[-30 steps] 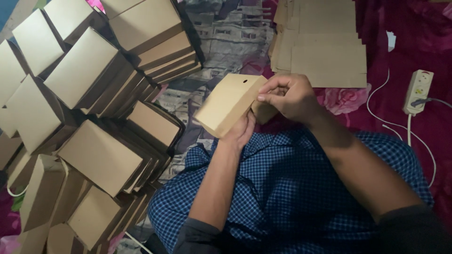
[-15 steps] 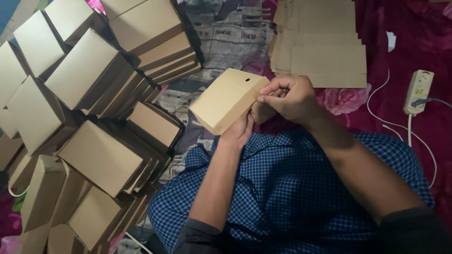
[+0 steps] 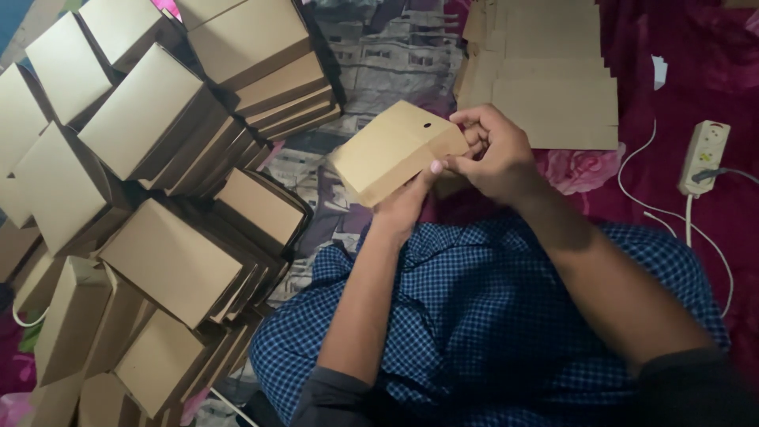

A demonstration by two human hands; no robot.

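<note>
Box [image 3: 391, 154] held underneath by L hand [image 3: 403, 205], R hand [image 3: 494, 154] fingers pinching its end flap.

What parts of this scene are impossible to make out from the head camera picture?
- The underside of the cardboard box: the left hand holds it from below.
- The box's right end: the right hand covers it.
- The flat cardboard sheets: cut off by the top edge.
- The folded boxes on the left: cut off by the left and bottom edges.
- The power strip: too small to see its sockets.
</note>
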